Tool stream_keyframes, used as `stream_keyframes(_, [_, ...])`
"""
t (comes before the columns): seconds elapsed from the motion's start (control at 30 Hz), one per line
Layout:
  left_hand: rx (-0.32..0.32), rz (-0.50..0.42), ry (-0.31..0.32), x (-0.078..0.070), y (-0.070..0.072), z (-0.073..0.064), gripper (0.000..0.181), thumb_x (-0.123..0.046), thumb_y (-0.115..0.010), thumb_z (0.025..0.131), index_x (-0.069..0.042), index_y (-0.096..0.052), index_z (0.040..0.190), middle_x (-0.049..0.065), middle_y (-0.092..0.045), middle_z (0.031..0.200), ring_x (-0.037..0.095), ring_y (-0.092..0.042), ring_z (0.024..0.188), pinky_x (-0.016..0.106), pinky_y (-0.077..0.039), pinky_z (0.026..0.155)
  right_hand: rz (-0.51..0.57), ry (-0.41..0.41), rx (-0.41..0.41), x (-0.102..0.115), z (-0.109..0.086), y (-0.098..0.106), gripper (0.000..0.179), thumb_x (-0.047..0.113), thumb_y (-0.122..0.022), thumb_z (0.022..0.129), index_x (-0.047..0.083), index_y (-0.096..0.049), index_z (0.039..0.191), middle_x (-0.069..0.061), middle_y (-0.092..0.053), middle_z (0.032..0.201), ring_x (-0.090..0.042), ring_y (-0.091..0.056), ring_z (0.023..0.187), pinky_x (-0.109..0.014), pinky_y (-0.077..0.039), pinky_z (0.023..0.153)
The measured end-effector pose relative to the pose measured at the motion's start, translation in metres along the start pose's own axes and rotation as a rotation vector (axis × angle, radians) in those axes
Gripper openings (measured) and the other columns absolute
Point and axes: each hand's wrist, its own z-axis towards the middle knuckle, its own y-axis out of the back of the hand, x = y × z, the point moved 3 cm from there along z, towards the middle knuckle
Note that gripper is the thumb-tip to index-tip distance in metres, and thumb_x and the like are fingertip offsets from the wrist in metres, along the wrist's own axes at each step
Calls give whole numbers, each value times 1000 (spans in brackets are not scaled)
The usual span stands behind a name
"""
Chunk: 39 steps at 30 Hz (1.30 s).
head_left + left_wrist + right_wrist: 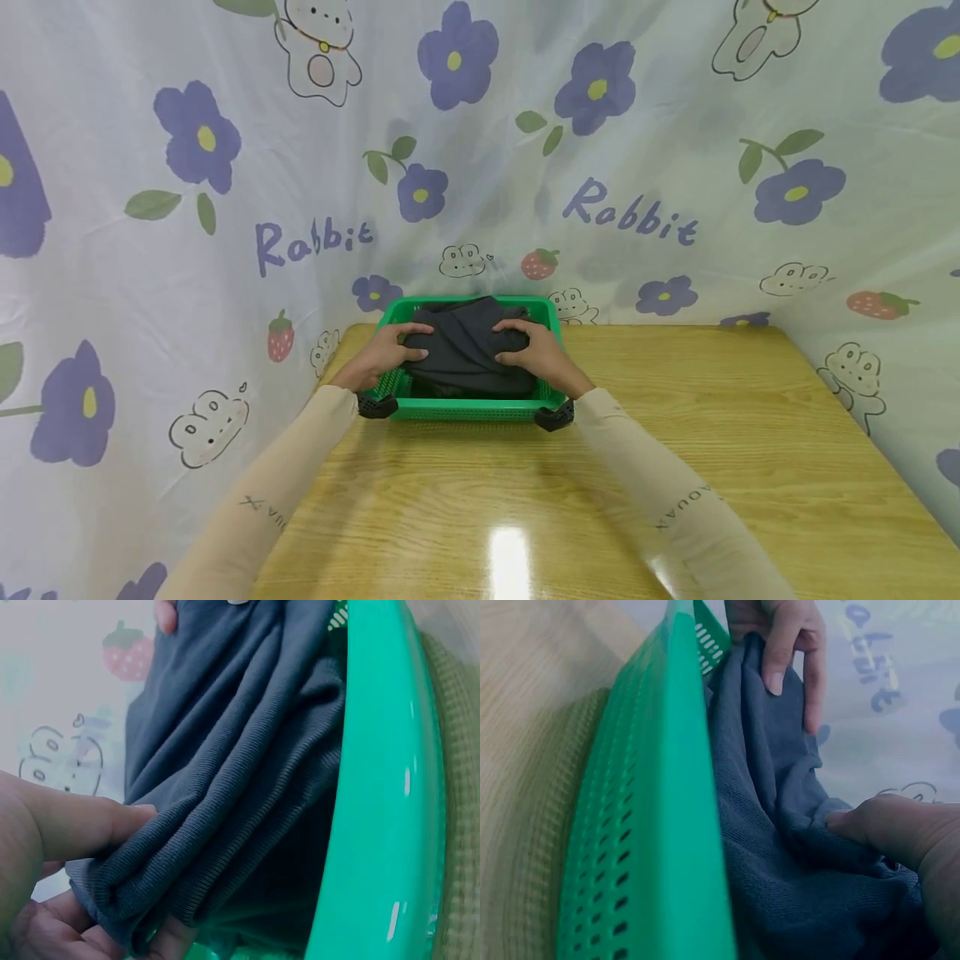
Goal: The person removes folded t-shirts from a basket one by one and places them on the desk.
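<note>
A dark grey folded cloth garment [468,346] lies bunched in a green plastic basket [465,409]. My left hand [385,352] grips its left side, and the left wrist view shows the thumb on top of ribbed, layered folds [217,780] with fingers curled beneath. At the opposite side my right hand [536,350] holds the cloth, thumb pressed onto it in the right wrist view; the fingers of that hand are mostly hidden there. Both hands are inside the basket's rim, facing each other across the garment.
The basket has perforated walls and black corner pieces [553,415] at the front. It stands on a wood-grain table [675,417], close to a patterned curtain [487,167] behind and at the left. Another curtain side borders the table's right.
</note>
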Motion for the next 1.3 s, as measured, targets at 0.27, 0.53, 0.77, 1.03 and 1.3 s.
stream_keyframes(0.27, [-20,45,-41,-15,-6,-5,49,-14,-68,102,-20,-56,149,14,-24,168,39,-27,151,57,-34,115,-55,7,-12,4,-8,16,48,23,-83,90,29,-67,134,-6,-42,157,-33,-44,141,-54,-44,108])
stream_keyframes(0.53, [-19,52,-59,-29,-17,-7,49,-15,-69,101,-21,-57,148,10,-24,168,39,-21,154,57,-36,115,-71,-4,-33,3,-17,31,49,24,-84,90,31,-66,135,-8,-42,158,-35,-48,138,-55,-45,107])
stream_keyframes(0.77, [-23,58,-70,-38,-24,-7,50,-18,-69,101,-25,-56,149,9,-27,167,37,-24,153,57,-38,113,-84,14,-30,6,-26,44,51,27,-84,90,31,-65,137,-7,-40,159,-34,-47,138,-55,-46,105])
stream_keyframes(1.03, [-24,74,-117,-52,-33,-11,51,-17,-69,101,-23,-56,149,9,-37,161,31,-45,140,51,-46,106,-111,47,-42,8,-36,58,50,28,-83,90,32,-66,136,-7,-42,158,-34,-49,136,-54,-48,102])
stream_keyframes(1.3, [5,46,-158,-70,-53,-10,51,-17,-69,101,-22,-55,150,9,-47,153,29,-56,129,47,-51,101,-135,45,-68,6,-50,81,51,29,-84,90,32,-65,137,-10,-42,158,-36,-52,134,-55,-48,102])
